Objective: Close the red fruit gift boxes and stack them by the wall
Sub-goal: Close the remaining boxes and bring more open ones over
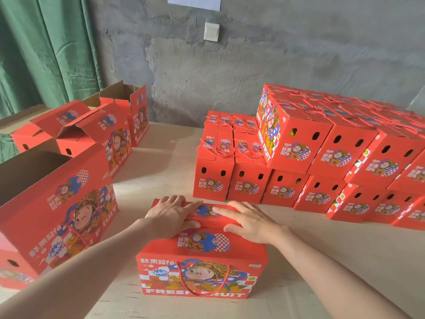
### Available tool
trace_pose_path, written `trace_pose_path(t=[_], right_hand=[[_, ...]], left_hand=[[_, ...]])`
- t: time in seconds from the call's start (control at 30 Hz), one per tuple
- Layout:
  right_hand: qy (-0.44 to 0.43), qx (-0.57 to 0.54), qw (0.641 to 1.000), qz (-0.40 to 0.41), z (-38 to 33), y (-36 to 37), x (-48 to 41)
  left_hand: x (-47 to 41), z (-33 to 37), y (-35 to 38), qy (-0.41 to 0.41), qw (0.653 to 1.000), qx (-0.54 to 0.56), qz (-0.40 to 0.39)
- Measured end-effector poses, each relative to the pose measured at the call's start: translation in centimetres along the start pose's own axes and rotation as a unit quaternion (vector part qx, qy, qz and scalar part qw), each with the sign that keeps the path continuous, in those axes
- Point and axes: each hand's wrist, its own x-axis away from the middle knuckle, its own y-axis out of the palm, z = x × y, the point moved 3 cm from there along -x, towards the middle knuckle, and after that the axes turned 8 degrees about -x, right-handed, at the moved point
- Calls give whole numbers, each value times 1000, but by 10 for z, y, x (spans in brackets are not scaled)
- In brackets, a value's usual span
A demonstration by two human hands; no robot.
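Pressing flat with left hand (171, 212) and right hand (250, 223), fingers straight and spread, on the top flaps of a red printed cardboard gift box (202, 268) near the pale wooden table's (326, 249) front edge. Beyond, toward the far right corner, stacked closed red boxes (299, 171).

- I'm looking at a packing room: rough grey wall (253, 65) across the top, green curtain (46, 54) upper left.
- Stacked red boxes (322, 157) fill the right.
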Motion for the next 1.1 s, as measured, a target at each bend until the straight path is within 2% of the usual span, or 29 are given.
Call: trace_pose_path(t=[0.23, 0.53, 0.63, 0.83, 1.03, 1.1], right_hand=[[12, -154, 987, -40, 38, -2, 31], [17, -238, 965, 106, 33, 11, 36], [22, -245, 962, 116, 31, 13, 36], [23, -275, 952, 131, 30, 14, 37], [22, -384, 907, 173, 34, 15, 46], [13, -364, 909, 201, 39, 15, 51]], left_hand=[[-1, -2, 1, -5, 1000, 9, -23], [0, 1, -2, 0, 999, 4, -36], [-8, 12, -8, 9, 998, -6, -62], [-29, 55, -18, 15, 998, -10, -63], [-26, 54, -15, 36, 999, -13, -30], [-26, 54, -15, 34, 999, -10, -28]])
